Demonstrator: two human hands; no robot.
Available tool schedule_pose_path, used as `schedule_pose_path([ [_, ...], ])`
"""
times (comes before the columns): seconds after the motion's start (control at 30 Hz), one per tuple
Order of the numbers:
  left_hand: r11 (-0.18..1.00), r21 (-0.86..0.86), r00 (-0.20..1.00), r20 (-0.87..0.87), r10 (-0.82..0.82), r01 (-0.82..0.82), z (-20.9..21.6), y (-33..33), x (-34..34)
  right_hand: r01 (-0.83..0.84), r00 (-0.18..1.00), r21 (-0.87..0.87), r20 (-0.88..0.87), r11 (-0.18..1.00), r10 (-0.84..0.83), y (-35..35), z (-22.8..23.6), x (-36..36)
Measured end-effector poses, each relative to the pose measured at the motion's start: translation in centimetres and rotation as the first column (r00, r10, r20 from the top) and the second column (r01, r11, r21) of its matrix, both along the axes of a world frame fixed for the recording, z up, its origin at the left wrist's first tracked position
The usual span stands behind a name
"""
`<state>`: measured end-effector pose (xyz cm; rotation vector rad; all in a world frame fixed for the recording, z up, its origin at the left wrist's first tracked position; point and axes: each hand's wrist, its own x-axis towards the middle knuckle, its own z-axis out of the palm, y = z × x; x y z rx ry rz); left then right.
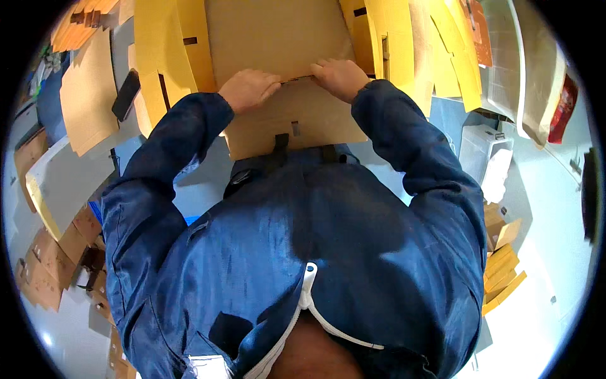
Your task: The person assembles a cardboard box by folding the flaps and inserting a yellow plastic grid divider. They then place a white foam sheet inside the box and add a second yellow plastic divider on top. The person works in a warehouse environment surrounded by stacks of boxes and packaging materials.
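Cardboard sheet (284, 38) lies beneath the left hand (250, 90) and right hand (341, 79), both curled at its crease (297, 79); whether gripping or pressing, I cannot tell. Creasing seems begun; the near panel (328, 120), between hands and jacket (265, 215), looks not yet folded over.

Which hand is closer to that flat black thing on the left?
Left. The left hand is right of the flat black thing; the right hand is farther right.

Bright glare whitens the floor (543, 303) below and right of the right hand (341, 78); shadows patch the jacket (265, 227) nearer it; outer edges curve into black.
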<state>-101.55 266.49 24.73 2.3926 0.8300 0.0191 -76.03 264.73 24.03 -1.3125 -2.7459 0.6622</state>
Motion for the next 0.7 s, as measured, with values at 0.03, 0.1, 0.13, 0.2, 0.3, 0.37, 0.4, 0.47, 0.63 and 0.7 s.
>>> schedule_pose_path([
  [0.03,1.0,-0.014,0.997,-0.073,-0.009,0.008,0.0,-0.1,0.2,0.0,0.999,-0.046,0.046,0.999,0.002,0.1,0.0,-0.1],
  [0.1,0.998,-0.062,0.977,-0.21,-0.022,0.01,-0.1,-0.1,0.6,0.009,0.993,-0.118,0.121,0.993,0.006,0.0,0.2,-0.4],
  [0.13,0.997,-0.08,0.975,-0.224,-0.015,-0.003,-0.1,-0.2,0.6,-0.004,0.991,0.035,0.133,0.999,-0.001,-0.3,0.5,-0.5],
  [0.2,0.996,-0.089,0.989,-0.147,0.017,-0.031,-0.3,-0.1,0.7,-0.051,0.974,0.268,0.226,0.962,-0.012,-1.3,1.4,-0.8],
  [0.3,0.991,-0.132,1.0,0.011,0.029,-0.028,-0.5,0.2,0.5,-0.024,0.999,0.225,-0.039,0.974,0.034,-5.2,3.0,-0.1],
  [0.37,0.967,-0.251,0.993,0.116,-0.004,0.033,-0.8,0.5,0.3,-0.132,0.991,0.066,0.044,0.989,0.129,-9.4,3.6,0.2],
  [0.4,0.951,-0.3,0.985,0.174,-0.019,0.071,-1.0,0.7,0.2,-0.191,0.977,-0.05,0.083,0.98,0.194,-10.6,3.1,0.2],
  [0.47,0.924,-0.362,0.98,0.189,-0.056,0.122,-1.5,1.1,0.1,-0.189,0.977,0.075,0.116,0.979,0.179,-12.2,1.0,-0.2],
  [0.63,0.751,-0.617,0.966,0.233,-0.109,0.234,-1.7,2.7,0.0,-0.122,0.986,0.049,0.12,0.991,0.115,-13.3,-0.4,-0.7],
  [0.7,0.65,-0.727,0.97,0.23,-0.076,0.223,-1.4,2.6,0.2,-0.186,0.952,-0.062,0.235,0.981,0.195,-13.2,2.2,-0.3],
])
